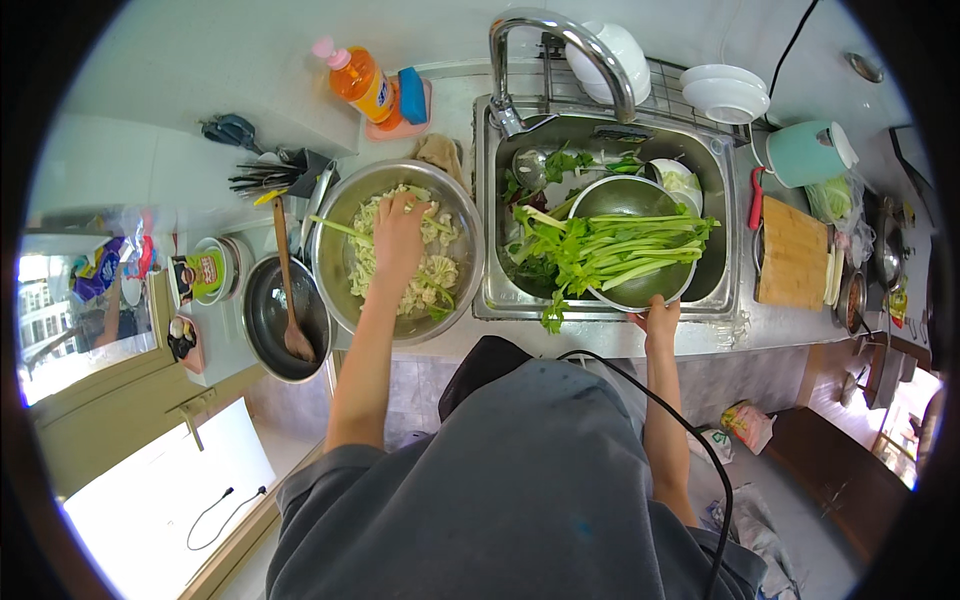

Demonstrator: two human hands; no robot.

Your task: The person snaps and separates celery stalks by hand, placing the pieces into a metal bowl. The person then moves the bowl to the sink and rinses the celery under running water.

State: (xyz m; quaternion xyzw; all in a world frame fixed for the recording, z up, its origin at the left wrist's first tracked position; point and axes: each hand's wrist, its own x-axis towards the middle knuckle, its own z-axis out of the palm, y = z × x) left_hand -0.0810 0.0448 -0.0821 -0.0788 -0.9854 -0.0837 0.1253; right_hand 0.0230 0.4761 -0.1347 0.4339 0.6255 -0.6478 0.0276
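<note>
My left hand (401,238) reaches into a large steel bowl (470,247) of cauliflower florets (437,274). Its fingers rest on a green celery stalk (341,228) that lies slantwise across the florets; how firmly they close is hidden. With my right hand (661,321) I grip the near rim of a metal strainer (634,298) over the steel sink (720,225). A bunch of leafy celery (645,244) lies across the strainer, leaves to the left. Beneath and behind it in the sink are loose leaves (562,163), a ladle (530,166) and a white bowl (679,178) with pale green scraps.
A chrome faucet (621,86) arches over the sink. On the left are a frying pan (262,315) with a wooden spatula (295,341) and an orange soap bottle (364,86). A cutting board (791,255) and a red-handled peeler (756,202) lie right. A black cable (705,442) hangs near my right arm.
</note>
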